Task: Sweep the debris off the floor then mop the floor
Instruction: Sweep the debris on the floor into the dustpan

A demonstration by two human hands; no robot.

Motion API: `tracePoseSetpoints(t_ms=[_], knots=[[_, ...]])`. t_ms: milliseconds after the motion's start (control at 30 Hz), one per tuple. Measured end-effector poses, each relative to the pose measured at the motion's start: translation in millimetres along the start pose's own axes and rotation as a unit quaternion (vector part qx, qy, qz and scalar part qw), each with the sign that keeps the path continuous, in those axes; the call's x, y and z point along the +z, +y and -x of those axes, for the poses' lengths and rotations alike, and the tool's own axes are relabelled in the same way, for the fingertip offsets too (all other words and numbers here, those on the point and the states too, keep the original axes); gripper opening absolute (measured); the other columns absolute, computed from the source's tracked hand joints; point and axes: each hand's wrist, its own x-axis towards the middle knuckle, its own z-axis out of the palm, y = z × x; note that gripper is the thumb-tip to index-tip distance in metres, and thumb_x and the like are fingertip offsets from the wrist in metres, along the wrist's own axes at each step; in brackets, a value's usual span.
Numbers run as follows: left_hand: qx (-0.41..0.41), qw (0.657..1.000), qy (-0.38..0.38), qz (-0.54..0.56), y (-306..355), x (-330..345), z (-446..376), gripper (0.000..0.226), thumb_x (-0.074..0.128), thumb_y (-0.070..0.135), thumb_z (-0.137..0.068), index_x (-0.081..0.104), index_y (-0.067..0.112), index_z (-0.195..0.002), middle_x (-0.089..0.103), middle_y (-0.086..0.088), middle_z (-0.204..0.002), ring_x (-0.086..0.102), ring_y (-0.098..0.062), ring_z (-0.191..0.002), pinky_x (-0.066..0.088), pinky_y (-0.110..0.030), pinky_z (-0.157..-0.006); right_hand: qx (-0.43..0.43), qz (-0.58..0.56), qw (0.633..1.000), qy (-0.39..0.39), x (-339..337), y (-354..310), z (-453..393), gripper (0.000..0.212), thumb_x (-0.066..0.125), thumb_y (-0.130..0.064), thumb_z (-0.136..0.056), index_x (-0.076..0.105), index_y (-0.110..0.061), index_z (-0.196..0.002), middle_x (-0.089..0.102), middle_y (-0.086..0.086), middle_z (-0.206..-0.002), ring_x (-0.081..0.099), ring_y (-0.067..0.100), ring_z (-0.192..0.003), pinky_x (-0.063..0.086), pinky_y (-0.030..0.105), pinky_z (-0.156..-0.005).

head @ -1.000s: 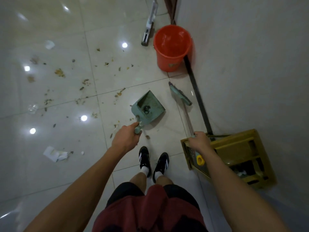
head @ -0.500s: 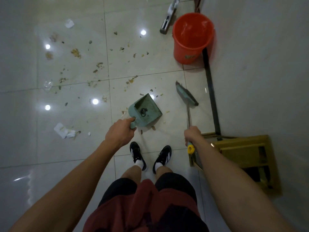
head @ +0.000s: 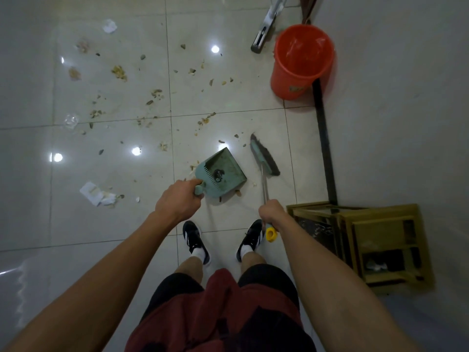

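Observation:
My left hand (head: 179,202) grips the handle of a green dustpan (head: 222,173) held just above the tiled floor in front of my feet. My right hand (head: 271,214) grips the metal handle of a broom with a yellow end cap (head: 270,234); its green brush head (head: 264,156) hangs to the right of the dustpan. Debris (head: 154,94) of small brown bits lies scattered over the tiles ahead and to the left. Crumpled white paper (head: 97,198) lies at the left. A mop head (head: 264,34) rests on the floor at the top, beside an orange bucket (head: 302,62).
A white wall runs along the right side, with a dark pole (head: 324,143) leaning on it. A low yellow wooden stand (head: 368,242) sits against the wall right of my feet. A clear plastic scrap (head: 71,120) and another paper scrap (head: 109,26) lie farther left.
I have stepped forward, so the debris, bucket and stand lie nearer. The broom head and dustpan have come closer together in front of my feet. Both grips are unchanged.

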Motion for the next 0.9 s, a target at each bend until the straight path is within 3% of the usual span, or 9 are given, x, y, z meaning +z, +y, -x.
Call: tracePoseSetpoints(t_ms=[133, 233, 367, 467, 633, 833, 900], knots=[[0.009, 1.000, -0.005, 0.005, -47.0, -16.4, 6.1, 0.031, 0.060, 0.033, -0.096, 0.064, 0.026, -0.126, 0.070, -0.001, -0.094, 0.056, -0.007, -0.065, 0.039, -0.022, -0.050, -0.003, -0.008, 1.000, -0.020, 49.7, -28.1, 14.3, 0.040, 0.051, -0.001, -0.091, 0.053, 0.011, -0.129, 0.059, 0.027, -0.128, 0.061, 0.040, -0.114, 0.054, 0.041, -0.089], [0.016, 1.000, -0.022, -0.008, -80.7, -29.7, 8.2, 0.032, 0.058, 0.032, -0.096, 0.063, 0.027, -0.128, 0.071, -0.004, -0.096, 0.061, -0.018, -0.071, 0.044, -0.026, -0.055, 0.008, -0.065, 0.997, -0.030, 84.1, -47.7, 21.9, 0.037, 0.045, 0.001, -0.088, 0.053, 0.012, -0.123, 0.063, 0.031, -0.108, 0.066, 0.041, -0.095, 0.056, 0.051, -0.084], [0.017, 0.999, -0.032, -0.018, -120.7, -45.6, 10.6, 0.035, 0.057, 0.032, -0.097, 0.063, 0.027, -0.131, 0.072, -0.006, -0.101, 0.064, -0.021, -0.076, 0.046, -0.027, -0.058, -0.001, -0.078, 0.996, -0.031, 122.9, -70.0, 34.6, 0.035, 0.044, -0.001, -0.089, 0.053, 0.010, -0.121, 0.064, 0.035, -0.110, 0.067, 0.044, -0.094, 0.056, 0.052, -0.083], [0.015, 0.999, -0.032, -0.028, -140.4, -55.2, 14.8, 0.037, 0.056, 0.033, -0.098, 0.061, 0.028, -0.134, 0.072, -0.007, -0.108, 0.065, -0.022, -0.080, 0.044, -0.026, -0.056, 0.002, -0.098, 0.995, -0.032, 138.8, -80.6, 44.5, 0.033, 0.041, 0.000, -0.088, 0.056, 0.008, -0.117, 0.065, 0.029, -0.091, 0.064, 0.037, -0.075, 0.057, 0.046, -0.070], [0.011, 0.999, -0.030, -0.025, -151.9, -61.5, 26.9, 0.034, 0.058, 0.031, -0.097, 0.063, 0.026, -0.131, 0.072, -0.007, -0.112, 0.065, -0.023, -0.083, 0.042, -0.026, -0.056, 0.016, -0.199, 0.980, -0.015, 147.6, -70.0, 64.7, 0.024, 0.037, 0.001, -0.092, 0.059, -0.002, -0.103, 0.049, 0.014, -0.065, 0.046, 0.022, -0.046, 0.042, 0.028, -0.044], [0.018, 0.999, -0.021, -0.022, -141.8, -53.9, 49.0, 0.035, 0.057, 0.031, -0.098, 0.062, 0.027, -0.132, 0.071, -0.006, -0.109, 0.064, -0.023, -0.082, 0.045, -0.027, -0.058, 0.001, -0.250, 0.968, 0.027, 153.7, -32.9, 85.0, 0.031, 0.036, -0.002, -0.094, 0.060, -0.002, -0.115, 0.049, 0.014, -0.066, 0.045, 0.022, -0.045, 0.042, 0.028, -0.045], [0.027, 0.999, -0.025, -0.031, -132.9, -49.4, 58.6, 0.035, 0.056, 0.031, -0.098, 0.062, 0.026, -0.132, 0.071, -0.007, -0.108, 0.065, -0.023, -0.083, 0.052, -0.031, -0.062, 0.002, -0.255, 0.966, 0.044, 149.4, -12.2, 90.0, 0.031, 0.036, -0.001, -0.093, 0.059, 0.001, -0.114, 0.051, 0.015, -0.065, 0.047, 0.024, -0.046, 0.043, 0.029, -0.046]])
